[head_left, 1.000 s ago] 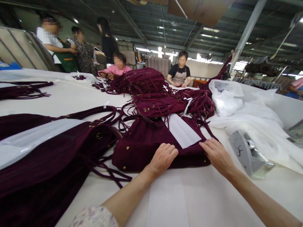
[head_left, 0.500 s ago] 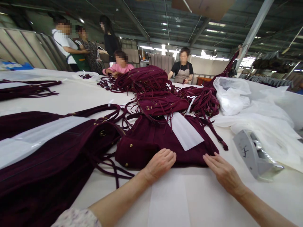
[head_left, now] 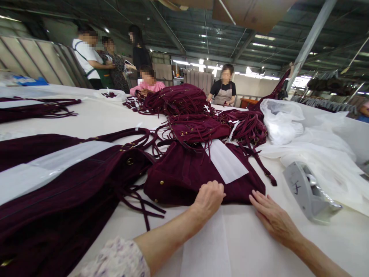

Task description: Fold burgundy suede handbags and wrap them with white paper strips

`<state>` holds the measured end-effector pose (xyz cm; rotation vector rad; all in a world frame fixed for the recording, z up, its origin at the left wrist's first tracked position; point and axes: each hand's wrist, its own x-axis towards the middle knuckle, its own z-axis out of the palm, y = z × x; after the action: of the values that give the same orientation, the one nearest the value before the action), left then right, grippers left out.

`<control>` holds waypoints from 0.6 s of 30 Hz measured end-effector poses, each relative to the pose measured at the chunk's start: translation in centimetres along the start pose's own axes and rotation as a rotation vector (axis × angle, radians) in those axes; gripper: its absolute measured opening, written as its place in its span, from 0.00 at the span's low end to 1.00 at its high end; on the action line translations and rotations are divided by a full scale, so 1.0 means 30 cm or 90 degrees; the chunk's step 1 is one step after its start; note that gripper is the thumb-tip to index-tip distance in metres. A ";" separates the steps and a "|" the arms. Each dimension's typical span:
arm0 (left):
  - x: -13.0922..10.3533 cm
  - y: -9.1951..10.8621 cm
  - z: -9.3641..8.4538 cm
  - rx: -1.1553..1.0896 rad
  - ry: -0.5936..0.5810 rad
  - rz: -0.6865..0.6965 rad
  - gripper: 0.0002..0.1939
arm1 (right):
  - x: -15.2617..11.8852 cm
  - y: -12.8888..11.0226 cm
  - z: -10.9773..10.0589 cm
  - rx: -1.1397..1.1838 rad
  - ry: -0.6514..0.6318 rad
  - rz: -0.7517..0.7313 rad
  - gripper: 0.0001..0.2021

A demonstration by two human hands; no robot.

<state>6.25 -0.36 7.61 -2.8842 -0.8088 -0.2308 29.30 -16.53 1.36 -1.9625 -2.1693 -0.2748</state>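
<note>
A burgundy handbag (head_left: 178, 177) lies on its side before me, with brass studs along its left end. Its near edge is under my left hand (head_left: 210, 198), whose fingers are curled closed against the fabric; the fingertips are hidden. At the bag's near right corner rests my right hand (head_left: 273, 217), fingers stretched out and touching the edge. A white paper sheet (head_left: 226, 161) lies slantwise on the bag. Under the near edge, a pale strip of paper (head_left: 206, 246) runs toward me across the white table.
More burgundy bags (head_left: 72, 184) lie at left, and a pile of bags and straps (head_left: 178, 100) stands behind. At right are a grey tape dispenser (head_left: 309, 192) and white plastic bags (head_left: 282, 119). Several people (head_left: 223, 90) are across the table.
My left hand has slid right along the bag's near edge, and its fingers are more curled. My right hand stays at the corner, slightly lower.
</note>
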 end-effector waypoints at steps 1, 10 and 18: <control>0.018 0.005 0.001 0.002 0.025 0.033 0.09 | -0.003 -0.003 0.003 0.007 -0.010 0.007 0.27; 0.080 -0.021 0.083 -0.181 0.033 0.442 0.27 | 0.050 -0.007 -0.097 0.107 -0.104 0.062 0.22; 0.095 -0.020 0.098 -0.255 0.004 0.456 0.29 | 0.423 -0.082 -0.393 0.082 0.241 -0.046 0.28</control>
<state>8.66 2.08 5.30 -3.2985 0.3424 -0.3406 25.93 -7.82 16.17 -1.6136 -1.9606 -0.4633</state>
